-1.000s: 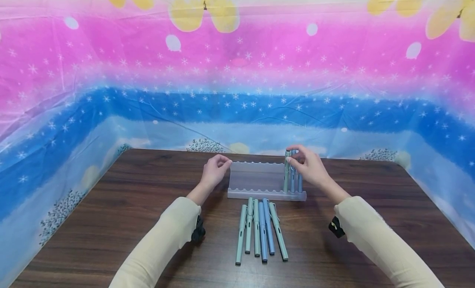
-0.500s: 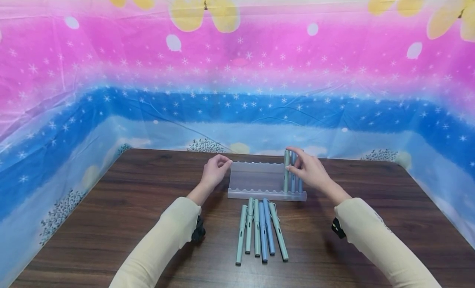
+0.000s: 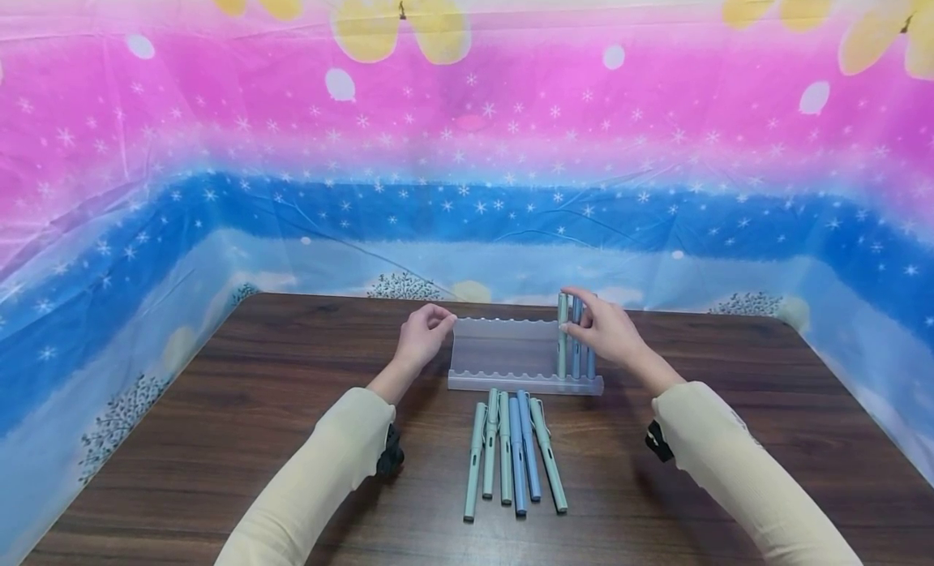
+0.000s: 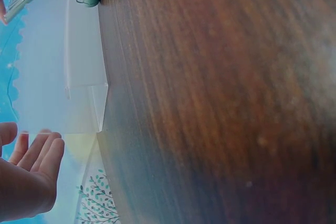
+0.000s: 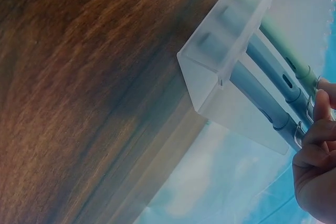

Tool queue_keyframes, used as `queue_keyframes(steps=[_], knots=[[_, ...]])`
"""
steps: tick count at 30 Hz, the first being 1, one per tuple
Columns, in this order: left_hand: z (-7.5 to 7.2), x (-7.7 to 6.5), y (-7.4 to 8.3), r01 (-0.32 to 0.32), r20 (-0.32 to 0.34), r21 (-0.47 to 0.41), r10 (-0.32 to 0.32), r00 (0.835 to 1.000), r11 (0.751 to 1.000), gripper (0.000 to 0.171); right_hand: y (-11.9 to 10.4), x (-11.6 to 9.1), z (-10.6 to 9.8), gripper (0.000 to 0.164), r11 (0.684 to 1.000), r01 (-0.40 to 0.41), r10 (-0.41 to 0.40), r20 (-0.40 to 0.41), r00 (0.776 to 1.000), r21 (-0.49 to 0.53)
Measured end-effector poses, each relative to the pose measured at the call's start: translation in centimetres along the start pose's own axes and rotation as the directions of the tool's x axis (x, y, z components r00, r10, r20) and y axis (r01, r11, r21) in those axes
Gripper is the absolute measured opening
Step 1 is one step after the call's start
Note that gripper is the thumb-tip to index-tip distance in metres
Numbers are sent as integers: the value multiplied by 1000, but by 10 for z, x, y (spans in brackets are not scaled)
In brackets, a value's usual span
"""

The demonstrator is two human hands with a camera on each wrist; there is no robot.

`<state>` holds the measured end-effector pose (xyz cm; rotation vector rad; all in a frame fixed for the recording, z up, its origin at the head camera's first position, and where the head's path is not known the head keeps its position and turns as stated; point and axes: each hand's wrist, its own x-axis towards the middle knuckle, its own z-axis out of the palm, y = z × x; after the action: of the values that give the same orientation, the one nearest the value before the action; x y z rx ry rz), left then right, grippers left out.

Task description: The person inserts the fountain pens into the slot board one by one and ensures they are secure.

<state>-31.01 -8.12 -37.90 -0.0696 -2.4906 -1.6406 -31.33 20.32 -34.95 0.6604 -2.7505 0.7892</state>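
A frosted clear pen rack [image 3: 503, 347] with scalloped edges stands on the table. My left hand [image 3: 423, 336] pinches its upper left corner; in the left wrist view the left fingers [image 4: 44, 153] reach that edge. At the rack's right end, my right hand [image 3: 609, 331] holds a green pen [image 3: 562, 339] near its top between thumb and fingers. That pen stands upright in a slot, its foot behind the front lip. Two blue pens [image 5: 262, 98] stand in slots to its right, partly hidden by the right hand in the head view.
In front of the rack lie several capped pens, green ones [image 3: 474, 460] and blue ones [image 3: 517, 460], side by side with clips showing. The brown wooden table [image 3: 255, 436] ends at a patterned cloth backdrop [image 3: 467, 209] behind and at the sides.
The green pen's top has shifted slightly left and the pen stands straighter. My right thumb has moved a little lower on it. The left hand has stayed at the rack's corner.
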Motion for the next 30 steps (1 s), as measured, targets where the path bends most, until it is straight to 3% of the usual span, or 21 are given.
queue_keyframes(steps=[17, 26, 30], knots=[[1, 1, 0, 4, -2, -5, -4, 1000, 1000, 18, -1, 0, 0, 58, 1000, 10, -10, -19, 1000, -11], [1, 1, 0, -4, -7, 2, 4, 1000, 1000, 18, 0, -6, -3, 54, 995, 92, -88, -111, 990, 37], [1, 0, 1, -5, -8, 9, 5, 1000, 1000, 17, 2, -12, -1, 51, 992, 117, -112, -114, 987, 39]])
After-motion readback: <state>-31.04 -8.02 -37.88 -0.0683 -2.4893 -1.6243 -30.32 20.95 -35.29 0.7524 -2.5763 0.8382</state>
